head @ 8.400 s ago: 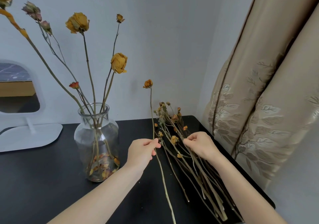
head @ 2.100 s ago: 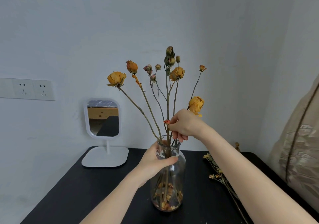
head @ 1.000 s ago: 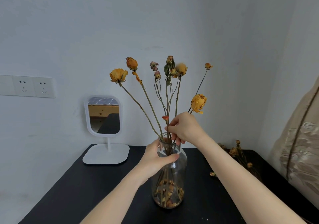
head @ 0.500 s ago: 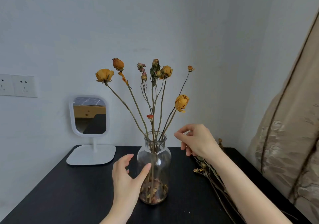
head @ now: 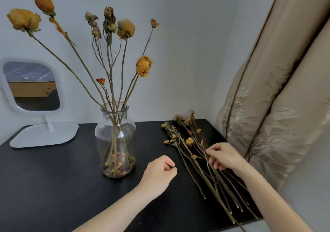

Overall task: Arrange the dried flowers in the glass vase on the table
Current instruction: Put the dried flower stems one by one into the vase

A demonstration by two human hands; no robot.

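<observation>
Right hand (head: 225,157) pinched brittle loose stems (head: 205,165) beside the glass vase (head: 115,140); left hand (head: 159,171) curled empty. Rough pulling could snap them.

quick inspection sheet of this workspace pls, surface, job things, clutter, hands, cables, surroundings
surface: black table, matte, bare in front.
job's things: glass vase upright, holding several dried flowers, loose petals at its bottom; pile of loose stems lies flat to its right.
clutter: white mirror on its stand, back left.
hands: left hand loosely curled, holding nothing, beside the pile; right hand on the pile, fingers among the stems.
cables: nothing seen.
surroundings: pale wall; beige curtain at right.
</observation>
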